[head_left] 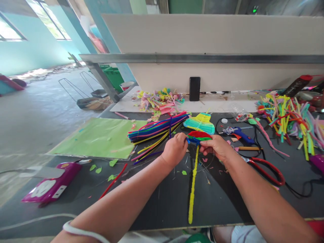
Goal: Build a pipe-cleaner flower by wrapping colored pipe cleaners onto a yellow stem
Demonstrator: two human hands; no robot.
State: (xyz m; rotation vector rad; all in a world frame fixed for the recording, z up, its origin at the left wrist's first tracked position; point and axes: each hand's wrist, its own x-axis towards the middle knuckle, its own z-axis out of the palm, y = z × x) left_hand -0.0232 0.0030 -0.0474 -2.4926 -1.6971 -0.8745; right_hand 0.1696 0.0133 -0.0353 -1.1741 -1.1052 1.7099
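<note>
A pipe-cleaner piece (199, 136) with red, green and blue bands is held up between my two hands over the dark table. My left hand (178, 145) is closed, its fingers pinching the blue left end. My right hand (215, 145) grips the right end between thumb and fingers. From below the piece a yellow fuzzy stem (194, 179) runs towards the table's front edge; whether it is joined on, I cannot tell. Just behind lies a yellow and turquoise pipe-cleaner shape (199, 123). A bundle of coloured pipe cleaners (157, 128) rests beyond my left hand.
Red-handled scissors (268, 170) and a blue glue gun (241, 135) with a black cable lie at right, near a heap of pipe-cleaner pieces (286, 114). A green sheet (98, 138) and a purple box (54, 182) are at left. A phone (194, 88) stands behind.
</note>
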